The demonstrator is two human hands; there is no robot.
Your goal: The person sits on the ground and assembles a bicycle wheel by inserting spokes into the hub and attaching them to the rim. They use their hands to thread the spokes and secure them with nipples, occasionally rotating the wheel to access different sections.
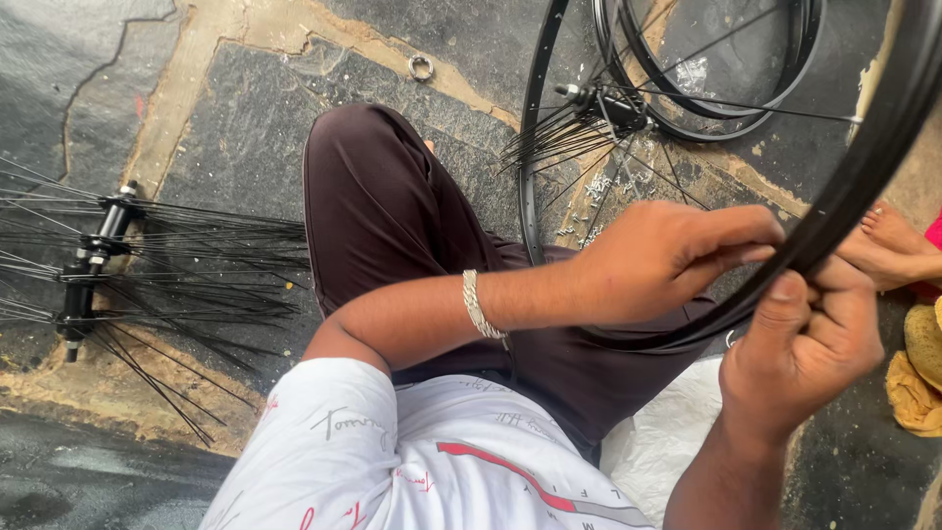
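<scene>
The left arm crosses the body from the near left, forearm almost level over the lap, a silver bracelet (478, 304) at the wrist. The left hand (667, 260) is curled, fingers drawn together and pointing right, their tips pressed to the inner side of a black bicycle rim (863, 167). The right arm rises from the near right edge, wrist bent upward, and the right hand (805, 344) is closed round the same rim from below, thumb laid along it and fingers wrapped behind. Both hands therefore grip the rim just beside one another, almost touching.

The rim sweeps from the far right corner down toward the lap, passing between the hands and on to the left beneath the left palm (its lower stretch is partly hidden by that hand).

The person sits on a stone floor (226, 128) in dark brown trousers (383, 206) and a white printed shirt (392, 451). At the left lie hubs with loose black spokes (147, 265) fanned across the floor. Farther off, beyond the knee, another hub with spokes (599, 108) sits inside a second black rim (535, 108), with more rims (726, 108) stacked behind it. A small metal ring (421, 67) lies on the floor at the far middle. At the right edge, another person's bare foot (898, 240) rests close to the held rim.
</scene>
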